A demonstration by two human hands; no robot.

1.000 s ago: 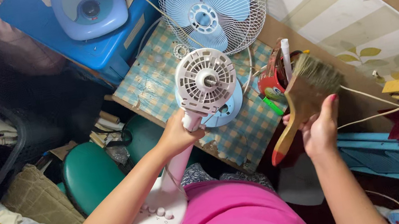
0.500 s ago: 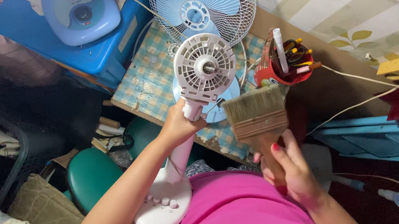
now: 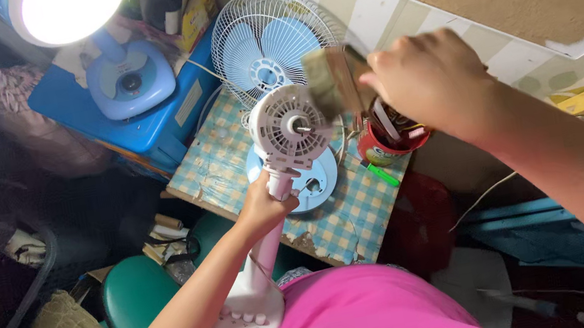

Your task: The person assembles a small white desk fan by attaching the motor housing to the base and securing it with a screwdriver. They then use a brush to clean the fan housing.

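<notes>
My left hand (image 3: 263,206) grips the neck of a white fan stand (image 3: 258,271), just below its round motor housing (image 3: 290,125), which has no blades or grille on it. My right hand (image 3: 424,84) is raised above the table and holds a wide wooden paintbrush (image 3: 326,80). The blurred bristles touch the upper right side of the motor housing. The stand's base with buttons (image 3: 246,319) rests against my pink shirt.
A checked tablecloth (image 3: 229,158) covers a small table with a light blue fan (image 3: 267,55) in a white grille, a round blue fan part (image 3: 318,179) and a red cup of tools (image 3: 390,142). A lit lamp (image 3: 76,11) stands on a blue box (image 3: 145,125). Green stool (image 3: 137,294) lower left.
My right hand has lifted the brush from near my lap up and over to the motor housing. The view has tilted upward, bringing the lamp into sight.
</notes>
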